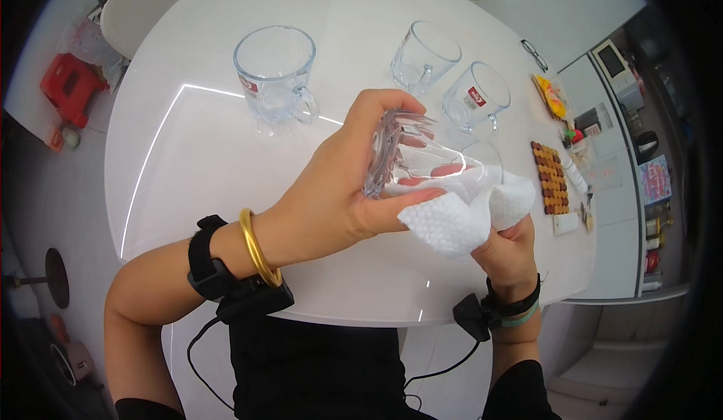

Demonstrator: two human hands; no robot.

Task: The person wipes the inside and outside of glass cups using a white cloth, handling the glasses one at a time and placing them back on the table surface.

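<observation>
Tilted on its side above the white table, a clear glass [418, 151] is gripped around its base by my left hand [361, 177]. My right hand [508, 250] holds a white textured cloth [452, 228] against the rim end and underside of that glass; some of its fingers are hidden by cloth. Three clear glass mugs with handles stand upright on the table: one mug [274, 81] at the left, another mug [423, 58] beyond my hands, and a third mug [477, 98] to the right of it. The left and right mugs show red and white stickers.
Along the white table's [186, 171] right side lie eyeglasses [534, 55], a yellow packet [551, 98], a brown slatted mat [549, 177] and a white tube [574, 174]. A red plastic stool [70, 89] stands on the floor at left. Cables hang from both wrist devices.
</observation>
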